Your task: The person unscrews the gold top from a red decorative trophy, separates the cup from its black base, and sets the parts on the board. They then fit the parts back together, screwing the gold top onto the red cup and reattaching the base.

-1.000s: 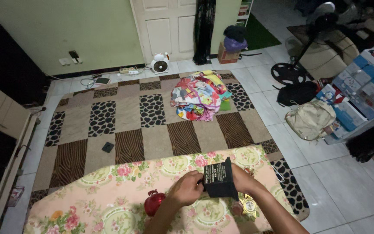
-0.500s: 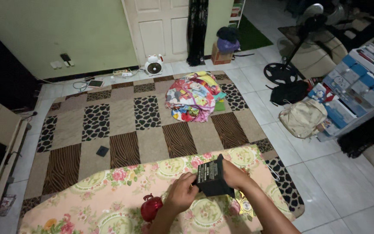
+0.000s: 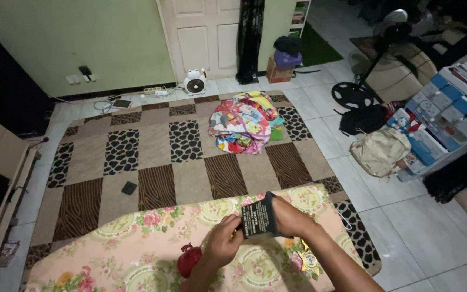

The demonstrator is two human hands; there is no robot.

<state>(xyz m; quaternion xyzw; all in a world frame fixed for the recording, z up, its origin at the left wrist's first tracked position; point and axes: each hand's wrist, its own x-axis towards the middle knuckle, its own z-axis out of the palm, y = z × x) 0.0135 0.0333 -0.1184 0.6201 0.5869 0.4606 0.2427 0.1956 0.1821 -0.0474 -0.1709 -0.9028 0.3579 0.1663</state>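
While both hands are meeting low in the frame, just right of centre, they are holding 1 small black rectangular fabric piece with pale print on its face (image 3: 259, 218). Right hand (image 3: 289, 217) is wrapping around the piece's right edge, fingers closed on it. Left hand (image 3: 224, 241) is pinching the lower left edge, fingers curled shut on it. Black piece is standing nearly upright between the 2 hands, raised slightly above the surface beneath.

Beneath the hands, a padded board with a peach floral cover (image 3: 136, 249) is stretching across the bottom of the frame. A small red rounded object (image 3: 188, 258) is sitting on the cover just left of the left forearm; what it is cannot be told. A gold star-shaped badge (image 3: 307, 260) is lying on the cover beside the right forearm, lower right.

Beyond the board, a patchwork rug of brown, zebra and leopard squares (image 3: 158, 157) is filling the middle of the frame. A heap of bright multicoloured cloth (image 3: 244, 121) is lying on the rug's upper right part. A small dark square object (image 3: 129, 187) is lying on the rug at centre left.

At the upper centre, a small white desk fan (image 3: 194, 83) is standing on the tiled floor before a white panelled door (image 3: 204, 32). At the right, a beige backpack (image 3: 380, 151) is resting on the white tiles, with a black standing fan base (image 3: 352, 94) above it.
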